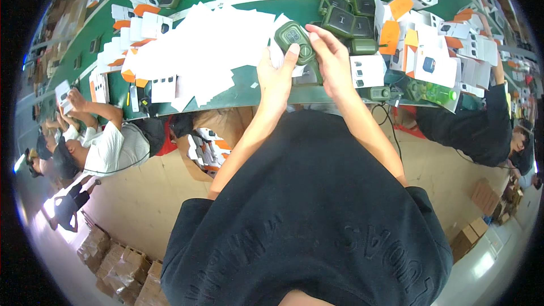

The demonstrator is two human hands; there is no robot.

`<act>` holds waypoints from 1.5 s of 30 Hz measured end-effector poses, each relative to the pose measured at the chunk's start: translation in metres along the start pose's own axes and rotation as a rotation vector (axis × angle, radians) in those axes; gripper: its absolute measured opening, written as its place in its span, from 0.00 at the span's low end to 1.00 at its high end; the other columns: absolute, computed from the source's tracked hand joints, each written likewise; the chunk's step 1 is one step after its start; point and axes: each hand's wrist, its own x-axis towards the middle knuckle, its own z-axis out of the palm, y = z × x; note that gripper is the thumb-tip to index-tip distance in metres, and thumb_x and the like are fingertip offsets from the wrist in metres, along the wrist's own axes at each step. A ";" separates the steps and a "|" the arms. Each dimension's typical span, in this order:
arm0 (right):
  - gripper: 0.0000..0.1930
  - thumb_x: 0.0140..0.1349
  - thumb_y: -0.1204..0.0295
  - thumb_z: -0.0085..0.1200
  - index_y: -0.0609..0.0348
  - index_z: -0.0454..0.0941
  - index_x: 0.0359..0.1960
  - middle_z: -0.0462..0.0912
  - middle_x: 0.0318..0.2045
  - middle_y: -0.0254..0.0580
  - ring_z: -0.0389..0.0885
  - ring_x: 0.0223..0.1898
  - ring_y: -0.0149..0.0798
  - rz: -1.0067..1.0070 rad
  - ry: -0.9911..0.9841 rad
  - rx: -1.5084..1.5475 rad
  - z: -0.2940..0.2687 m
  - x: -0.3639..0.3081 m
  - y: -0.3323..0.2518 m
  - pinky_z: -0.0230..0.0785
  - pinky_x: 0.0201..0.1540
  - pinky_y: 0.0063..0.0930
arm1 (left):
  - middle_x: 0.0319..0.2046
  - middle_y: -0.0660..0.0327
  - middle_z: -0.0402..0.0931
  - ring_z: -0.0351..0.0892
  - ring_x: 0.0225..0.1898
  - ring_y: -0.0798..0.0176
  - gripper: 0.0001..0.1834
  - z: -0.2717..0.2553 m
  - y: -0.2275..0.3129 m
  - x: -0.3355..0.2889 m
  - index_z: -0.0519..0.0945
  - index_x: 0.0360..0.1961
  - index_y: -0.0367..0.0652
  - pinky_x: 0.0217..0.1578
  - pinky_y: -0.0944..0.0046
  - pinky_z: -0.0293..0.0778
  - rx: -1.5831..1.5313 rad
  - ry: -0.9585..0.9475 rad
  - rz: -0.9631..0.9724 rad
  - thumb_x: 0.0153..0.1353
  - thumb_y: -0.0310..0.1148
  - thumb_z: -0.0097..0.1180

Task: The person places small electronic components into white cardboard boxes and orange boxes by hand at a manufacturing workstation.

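A dark green handheld device (291, 35) with a squarish panel and a round knob is held up over the table's near edge. My left hand (276, 75) grips its lower left side, thumb on its face near the knob. On its right side, the fingers of my right hand (333, 56) are bent against the upper edge. Beneath my hands lies another green device (309, 75), partly hidden. A big spread of white paper sheets (198, 51) is just left of my left hand. Beyond my right hand sits a pile of green devices (341, 21).
White-and-orange boxes (422, 59) crowd the right of the green table (249, 88), with a green bottle (439, 93) nearby. More boxes (148, 25) stand at left. A small green device (379, 93) lies near the front edge. Co-workers sit on both sides; an open carton (207, 150) is below.
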 end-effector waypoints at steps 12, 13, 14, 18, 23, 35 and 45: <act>0.07 0.73 0.69 0.52 0.58 0.75 0.38 0.79 0.30 0.38 0.81 0.34 0.30 0.342 -0.158 -0.594 -0.038 0.039 -0.008 0.74 0.42 0.28 | 0.45 0.57 0.83 0.84 0.46 0.64 0.16 -0.011 -0.011 0.039 0.79 0.54 0.34 0.47 0.62 0.80 -0.380 -0.248 -0.242 0.66 0.26 0.60; 0.06 0.72 0.70 0.50 0.60 0.74 0.38 0.79 0.30 0.42 0.81 0.33 0.36 0.061 -0.219 -0.775 -0.041 0.042 -0.007 0.73 0.41 0.32 | 0.45 0.57 0.83 0.84 0.46 0.64 0.16 -0.010 -0.010 0.040 0.79 0.54 0.34 0.47 0.62 0.80 -0.380 -0.249 -0.243 0.66 0.26 0.60; 0.06 0.71 0.72 0.48 0.62 0.73 0.38 0.78 0.30 0.47 0.81 0.32 0.42 -0.228 -0.278 -0.946 -0.045 0.046 -0.007 0.73 0.40 0.37 | 0.45 0.57 0.84 0.84 0.45 0.64 0.15 -0.009 -0.009 0.040 0.80 0.53 0.34 0.46 0.63 0.80 -0.327 -0.255 -0.245 0.65 0.25 0.59; 0.05 0.71 0.74 0.46 0.62 0.72 0.37 0.78 0.31 0.51 0.81 0.30 0.47 -0.338 -0.279 -0.938 -0.038 0.054 -0.022 0.72 0.39 0.41 | 0.41 0.58 0.83 0.84 0.42 0.66 0.12 -0.014 -0.023 0.048 0.81 0.48 0.35 0.43 0.64 0.79 -0.085 -0.198 -0.246 0.63 0.21 0.59; 0.14 0.74 0.64 0.48 0.61 0.77 0.50 0.81 0.36 0.36 0.81 0.37 0.29 0.277 -0.311 -0.765 -0.069 0.062 0.014 0.80 0.35 0.29 | 0.39 0.59 0.83 0.83 0.38 0.67 0.10 -0.010 -0.031 0.052 0.81 0.43 0.37 0.40 0.65 0.78 -0.338 -0.196 -0.316 0.60 0.19 0.59; 0.11 0.70 0.66 0.58 0.63 0.81 0.39 0.82 0.35 0.31 0.79 0.39 0.25 0.217 -0.227 -0.429 -0.044 0.049 0.005 0.74 0.42 0.24 | 0.39 0.59 0.83 0.83 0.40 0.67 0.12 -0.014 0.020 0.053 0.80 0.45 0.36 0.41 0.64 0.79 -0.264 -0.246 -0.333 0.60 0.20 0.61; 0.15 0.71 0.73 0.48 0.65 0.73 0.56 0.81 0.47 0.46 0.83 0.45 0.36 0.143 -0.039 -0.627 -0.080 0.054 -0.060 0.77 0.47 0.32 | 0.31 0.66 0.78 0.77 0.30 0.72 0.06 0.057 0.022 0.069 0.75 0.32 0.42 0.31 0.68 0.75 0.074 -0.313 -0.198 0.64 0.24 0.61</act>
